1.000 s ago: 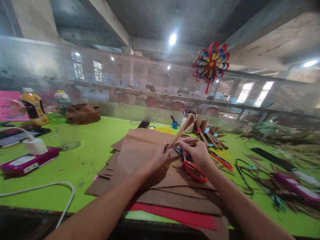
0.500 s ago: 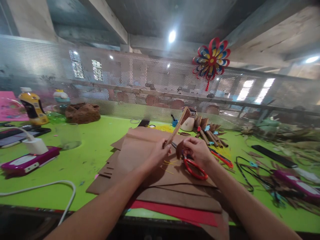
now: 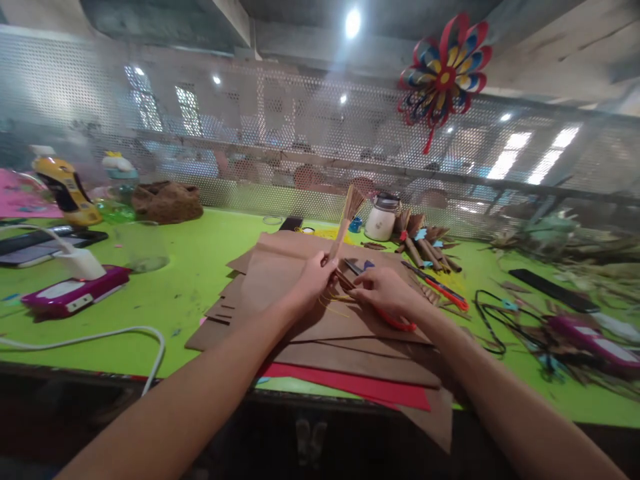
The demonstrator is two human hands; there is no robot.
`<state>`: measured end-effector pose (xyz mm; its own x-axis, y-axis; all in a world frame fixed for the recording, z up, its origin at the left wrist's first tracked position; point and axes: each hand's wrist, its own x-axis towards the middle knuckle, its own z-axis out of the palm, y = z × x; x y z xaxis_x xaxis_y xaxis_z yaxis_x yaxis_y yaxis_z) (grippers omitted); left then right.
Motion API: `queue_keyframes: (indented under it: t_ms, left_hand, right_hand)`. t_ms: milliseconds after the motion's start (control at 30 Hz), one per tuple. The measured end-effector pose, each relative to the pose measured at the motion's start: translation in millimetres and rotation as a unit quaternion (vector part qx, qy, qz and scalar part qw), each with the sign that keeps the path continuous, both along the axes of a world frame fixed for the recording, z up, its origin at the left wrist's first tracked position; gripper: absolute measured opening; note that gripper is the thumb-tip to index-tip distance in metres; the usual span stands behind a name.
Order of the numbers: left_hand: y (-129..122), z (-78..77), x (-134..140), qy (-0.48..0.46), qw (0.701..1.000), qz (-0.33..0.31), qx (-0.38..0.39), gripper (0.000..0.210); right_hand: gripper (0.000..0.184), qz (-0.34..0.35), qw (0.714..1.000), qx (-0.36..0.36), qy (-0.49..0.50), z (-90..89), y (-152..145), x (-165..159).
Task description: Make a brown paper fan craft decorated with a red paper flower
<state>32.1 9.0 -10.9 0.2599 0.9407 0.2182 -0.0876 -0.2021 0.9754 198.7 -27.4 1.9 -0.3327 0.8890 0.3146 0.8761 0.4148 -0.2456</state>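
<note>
My left hand (image 3: pixel 316 279) is closed around a slim brown paper roll (image 3: pixel 340 239) that stands tilted, its upper end cut into a spread fringe. At the lower end of the roll, my right hand (image 3: pixel 384 292) pinches a narrow brown paper strip (image 3: pixel 345 280). Thin yellow strands (image 3: pixel 333 303) hang beneath my left hand. Red-handled scissors (image 3: pixel 400 323) lie on the brown paper sheets (image 3: pixel 285 267), partly hidden under my right hand. A second cutting tool with red handles (image 3: pixel 447 295) rests just beyond that hand.
Several fringed brown rolls (image 3: pixel 425 247) lie at the back beside a white jar (image 3: pixel 381 217). A purple power strip (image 3: pixel 77 293) with a white cable (image 3: pixel 115 331) and a clear cup (image 3: pixel 145 248) stand left. Black cords (image 3: pixel 485 320) and scraps lie right. A perforated screen (image 3: pixel 280 133) borders the table.
My right hand has lowered and flattened over the scissors, and the brown piece in it now reaches toward the roll's lower end. The roll stands more upright. The camera view has tilted down.
</note>
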Motion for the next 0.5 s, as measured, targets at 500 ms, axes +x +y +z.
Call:
queue_keyframes:
  t_ms: [500]
  left_hand:
    - [-2,-0.4,0,-0.086,0.987,-0.116,-0.065,0.019]
  right_hand:
    - [0.026,0.109,0.801,-0.213,0.549,-7.4,11,-1]
